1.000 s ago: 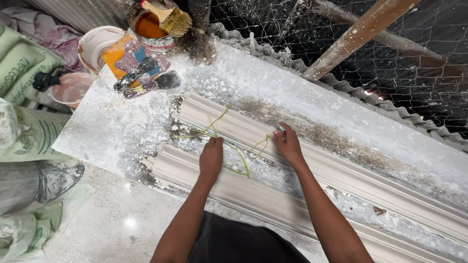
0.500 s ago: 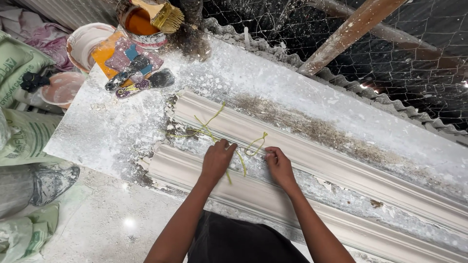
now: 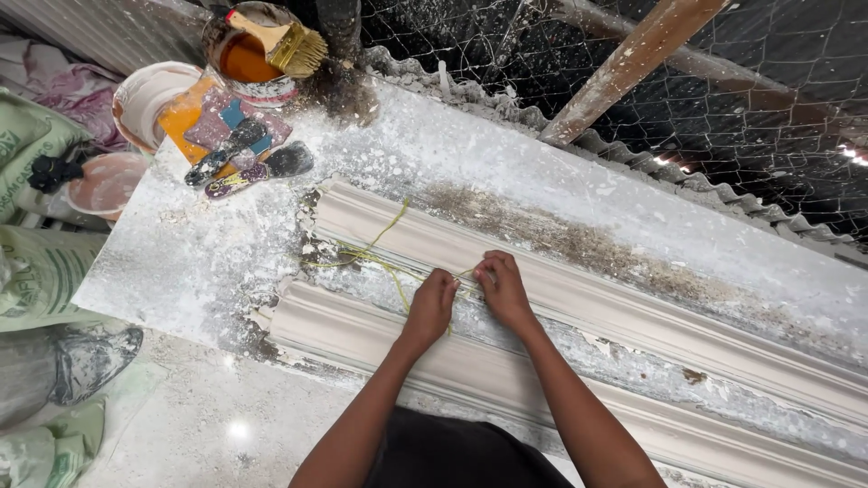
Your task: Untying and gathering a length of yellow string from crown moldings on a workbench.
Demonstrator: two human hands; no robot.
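A long white plaster moulding [image 3: 579, 312] lies along a dusty white table [image 3: 181, 262]. Thin yellow-green fibre strands [image 3: 375, 253] are spread across the moulding's left end. My left hand [image 3: 431, 305] and my right hand [image 3: 500, 287] sit close together on the moulding, both with fingers pinched on the strands where these bunch between them. A second moulding strip [image 3: 506, 380] runs parallel, nearer to me.
At the table's far left corner stand a tin [image 3: 249, 59] of orange liquid with a brush [image 3: 280, 41], scrapers [image 3: 240, 158], and white bowls [image 3: 149, 95]. Green sacks [image 3: 32, 271] lie on the left. Wire mesh [image 3: 723, 99] and a wooden pole [image 3: 633, 63] stand behind.
My hands have come together: the right hand moved left and toward me along the moulding, and both now pinch the strands side by side.
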